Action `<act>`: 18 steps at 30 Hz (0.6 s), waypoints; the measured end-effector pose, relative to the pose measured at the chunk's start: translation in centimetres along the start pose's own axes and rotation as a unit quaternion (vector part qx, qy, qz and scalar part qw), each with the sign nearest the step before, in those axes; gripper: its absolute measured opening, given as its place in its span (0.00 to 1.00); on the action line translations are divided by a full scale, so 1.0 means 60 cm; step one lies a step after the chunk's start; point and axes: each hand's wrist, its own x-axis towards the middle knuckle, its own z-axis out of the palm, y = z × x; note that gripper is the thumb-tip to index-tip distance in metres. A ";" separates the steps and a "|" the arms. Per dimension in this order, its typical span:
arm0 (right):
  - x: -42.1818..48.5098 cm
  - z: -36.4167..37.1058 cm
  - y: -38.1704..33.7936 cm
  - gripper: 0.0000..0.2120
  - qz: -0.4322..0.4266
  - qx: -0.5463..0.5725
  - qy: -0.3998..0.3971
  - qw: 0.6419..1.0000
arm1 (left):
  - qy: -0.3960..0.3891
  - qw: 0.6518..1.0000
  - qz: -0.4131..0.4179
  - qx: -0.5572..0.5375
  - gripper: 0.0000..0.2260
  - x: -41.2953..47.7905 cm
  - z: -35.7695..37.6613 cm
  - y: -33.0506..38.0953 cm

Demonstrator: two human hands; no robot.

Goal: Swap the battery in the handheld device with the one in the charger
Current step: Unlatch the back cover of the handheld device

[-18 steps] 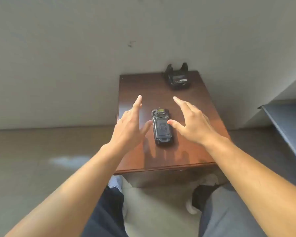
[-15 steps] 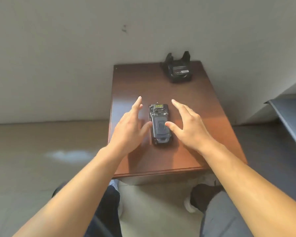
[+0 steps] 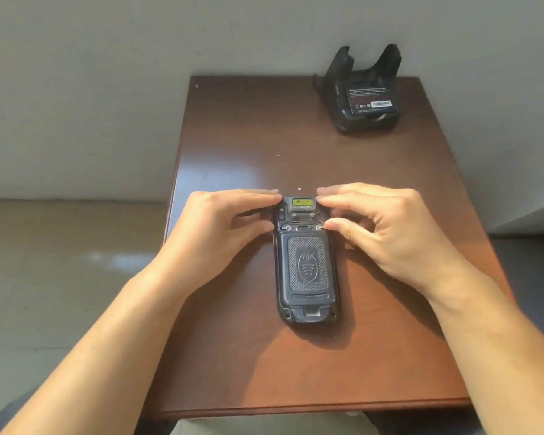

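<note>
A black handheld device lies face down in the middle of the brown table, its textured battery cover on top and a yellow label at its far end. My left hand touches the device's upper left side with thumb and fingertips. My right hand touches its upper right side, thumb on the small latch by the cover's top edge. The black charger cradle stands at the table's far right corner with a labelled battery lying in it.
The table stands against a pale wall. A tiled floor lies to the left. My legs show under the table's near edge. A grey ledge runs at the far right edge of the view.
Both hands have come down from hovering with spread fingers and now pinch the device's far end from both sides. The camera has moved much closer to the table.
</note>
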 end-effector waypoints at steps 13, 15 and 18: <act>0.004 -0.005 0.008 0.13 -0.046 -0.016 0.024 0.999 | 0.020 1.000 0.009 -0.001 0.18 0.004 0.000 -0.002; 0.005 -0.003 0.008 0.13 -0.053 -0.022 0.032 0.998 | 0.022 1.000 0.006 -0.004 0.18 0.004 0.001 -0.002; 0.005 -0.001 0.008 0.12 -0.062 -0.027 0.052 0.996 | 0.026 1.000 0.007 -0.001 0.18 0.005 0.002 -0.002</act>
